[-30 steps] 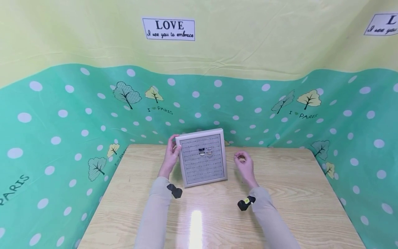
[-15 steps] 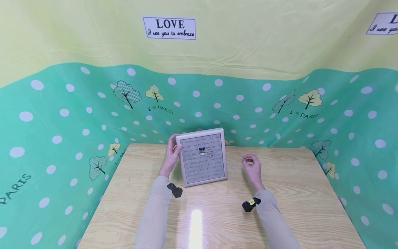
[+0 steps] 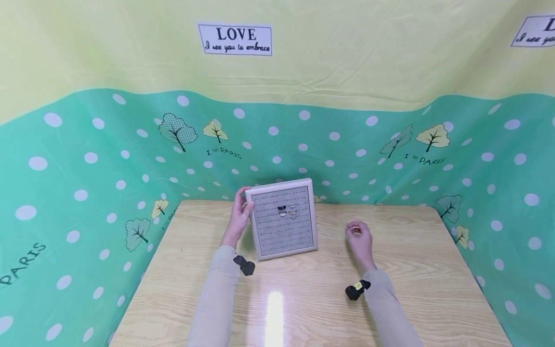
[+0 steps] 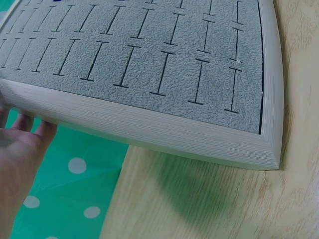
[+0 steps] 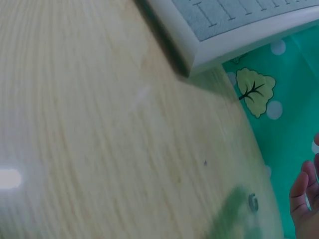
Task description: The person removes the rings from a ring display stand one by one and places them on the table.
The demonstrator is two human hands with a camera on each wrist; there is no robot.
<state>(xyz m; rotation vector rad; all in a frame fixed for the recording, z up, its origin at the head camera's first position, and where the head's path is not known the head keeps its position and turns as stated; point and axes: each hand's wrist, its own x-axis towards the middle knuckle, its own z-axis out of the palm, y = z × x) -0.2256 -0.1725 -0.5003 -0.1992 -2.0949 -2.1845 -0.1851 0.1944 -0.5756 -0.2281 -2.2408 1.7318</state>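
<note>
A square ring display tray (image 3: pixel 284 241), light wooden frame with a grey slotted fabric pad, stands leaned back on the table. My left hand (image 3: pixel 236 219) grips its upper left edge, thumb at the front. Several rings sit in its upper middle slots, among them a black ring (image 3: pixel 282 207). My right hand (image 3: pixel 361 240) is over the table right of the tray, thumb and forefinger bent into a loop. In the right wrist view, a small grey ring (image 5: pixel 253 202) lies on the table, apart from the visible fingertips (image 5: pixel 300 184); no held item shows.
The pale wooden table (image 3: pixel 416 284) runs back to a green dotted cloth (image 3: pixel 347 140) hung behind and at both sides. A tiny dark speck (image 5: pixel 205 163) lies on the wood between tray and ring. Light glares (image 3: pixel 274 318) near the front.
My right hand has moved right, away from the tray and slightly toward me. The left hand and tray stay in place, and the rings in the slots look the same.
</note>
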